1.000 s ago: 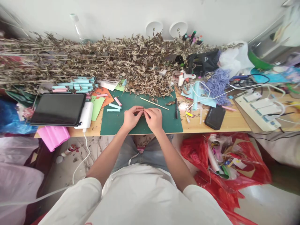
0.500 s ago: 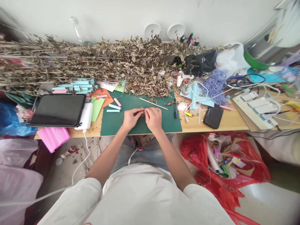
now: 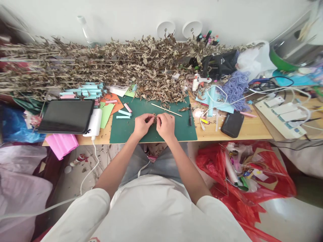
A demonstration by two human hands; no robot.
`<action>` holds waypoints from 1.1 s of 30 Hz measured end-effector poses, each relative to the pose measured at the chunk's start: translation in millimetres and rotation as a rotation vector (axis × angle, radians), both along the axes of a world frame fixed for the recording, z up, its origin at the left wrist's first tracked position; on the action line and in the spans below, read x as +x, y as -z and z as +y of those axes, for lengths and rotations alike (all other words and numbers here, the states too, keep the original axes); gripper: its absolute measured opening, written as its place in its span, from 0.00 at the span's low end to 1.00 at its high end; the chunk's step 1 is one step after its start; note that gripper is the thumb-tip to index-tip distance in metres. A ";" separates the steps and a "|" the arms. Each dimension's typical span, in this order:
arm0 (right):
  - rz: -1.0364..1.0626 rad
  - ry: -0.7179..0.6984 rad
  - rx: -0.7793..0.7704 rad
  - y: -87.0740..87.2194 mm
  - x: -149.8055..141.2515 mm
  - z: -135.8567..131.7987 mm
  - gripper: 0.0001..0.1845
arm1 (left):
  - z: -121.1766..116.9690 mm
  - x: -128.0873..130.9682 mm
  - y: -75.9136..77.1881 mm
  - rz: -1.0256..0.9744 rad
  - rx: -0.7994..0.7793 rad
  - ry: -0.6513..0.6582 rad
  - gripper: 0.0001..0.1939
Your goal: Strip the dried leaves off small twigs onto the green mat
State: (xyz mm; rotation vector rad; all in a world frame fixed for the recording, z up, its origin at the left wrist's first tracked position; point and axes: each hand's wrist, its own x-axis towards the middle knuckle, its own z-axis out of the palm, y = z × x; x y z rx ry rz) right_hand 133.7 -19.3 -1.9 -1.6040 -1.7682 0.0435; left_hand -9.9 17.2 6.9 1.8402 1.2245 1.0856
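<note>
Over the green cutting mat, my left hand and my right hand meet with fingertips pinched. Between them is a small clump of dried leaves, brown and mostly covered by my fingers. A thin wooden stick lies on the mat just beyond my hands. Left of my left hand are blue paper rolls and a pink paper roll. Past the stick sits a loose heap of dried leaves. A black pen lies at the mat's right edge.
Dried stalks fill the back of the table. To the left are a tablet, a white power bank and stacked paper rolls. On the right are a glue gun, purple yarn, a black case and a power strip.
My fingertips have drawn slightly apart, and the clump of dried leaves between them shows more. The whole view has shifted a little.
</note>
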 end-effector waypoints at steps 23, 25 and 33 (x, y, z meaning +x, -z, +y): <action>0.453 0.053 -0.102 -24.1 54.8 5.4 0.11 | 0.7 -25.5 -22.3 0.295 0.031 0.145 0.30; 0.395 0.042 -0.142 -25.6 65.6 1.5 0.12 | 3.3 -23.1 -20.5 0.348 0.044 0.217 0.32; -0.156 0.174 -0.236 -41.5 130.1 9.6 0.20 | 28.0 -7.8 -14.9 0.440 0.128 0.260 0.18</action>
